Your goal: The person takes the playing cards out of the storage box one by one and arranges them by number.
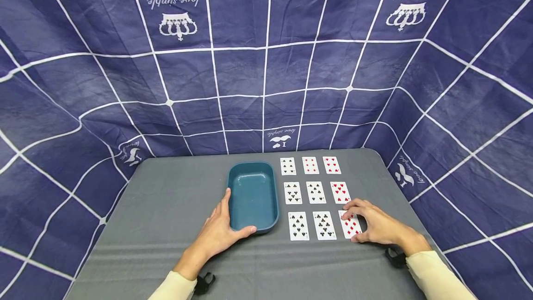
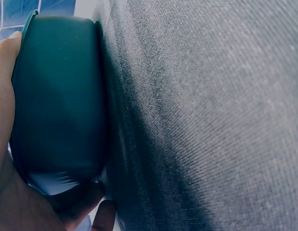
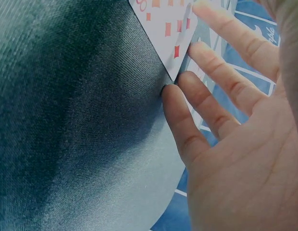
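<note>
A teal rectangular tray (image 1: 274, 193) stands on the table. My left hand (image 1: 216, 233) holds its near left corner, with the thumb along the near rim and the fingers against the left wall. In the left wrist view, the tray (image 2: 60, 101) fills the space beside the hand (image 2: 24, 204). My right hand (image 1: 376, 223) arches over a playing card with red diamonds (image 1: 351, 228), its fingertips at the edges. In the right wrist view, spread fingers touch the side of the card (image 3: 170, 38); the thumb is out of sight.
Several other face-up playing cards stand in three rows right of the tray, among them a black club card (image 1: 325, 226), a black spade card (image 1: 298, 226) and a red heart card (image 1: 340, 192). Grey cloth covers the table (image 1: 175, 184). A blue checked curtain (image 1: 241, 73) surrounds it.
</note>
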Demonstrator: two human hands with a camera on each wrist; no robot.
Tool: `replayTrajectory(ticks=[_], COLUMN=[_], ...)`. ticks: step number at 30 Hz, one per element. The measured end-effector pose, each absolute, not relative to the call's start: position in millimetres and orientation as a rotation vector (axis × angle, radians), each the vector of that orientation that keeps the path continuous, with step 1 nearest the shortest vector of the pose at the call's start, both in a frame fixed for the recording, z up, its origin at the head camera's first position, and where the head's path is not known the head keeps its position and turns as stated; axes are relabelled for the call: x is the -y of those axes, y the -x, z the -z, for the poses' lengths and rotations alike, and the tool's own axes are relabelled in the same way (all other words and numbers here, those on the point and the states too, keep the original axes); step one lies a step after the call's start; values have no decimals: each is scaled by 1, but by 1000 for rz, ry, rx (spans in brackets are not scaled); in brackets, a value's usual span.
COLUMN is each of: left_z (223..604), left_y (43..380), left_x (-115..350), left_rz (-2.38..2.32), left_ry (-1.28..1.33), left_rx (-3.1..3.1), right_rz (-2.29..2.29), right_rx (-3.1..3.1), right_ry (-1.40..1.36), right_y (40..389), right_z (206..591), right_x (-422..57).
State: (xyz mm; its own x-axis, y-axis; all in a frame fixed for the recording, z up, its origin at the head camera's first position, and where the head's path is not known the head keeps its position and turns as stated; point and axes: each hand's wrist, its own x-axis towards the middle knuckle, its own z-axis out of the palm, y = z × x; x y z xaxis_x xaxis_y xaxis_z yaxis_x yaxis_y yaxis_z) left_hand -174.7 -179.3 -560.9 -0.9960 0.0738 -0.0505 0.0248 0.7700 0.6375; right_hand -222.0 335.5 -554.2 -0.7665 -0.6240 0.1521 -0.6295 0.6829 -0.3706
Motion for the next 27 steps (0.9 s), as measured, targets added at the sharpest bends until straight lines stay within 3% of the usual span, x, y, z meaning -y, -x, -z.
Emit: replayTrajectory(ticks=[27], left_z=[559], left_y=[176], left_x=[181], left_rz=[-960], left_ry=[-69], left_rx=[-2954], right_rz=[-620], right_rx=[2764], right_ry=[-754], right_y=[215], right_z=[547], right_x=[-303])
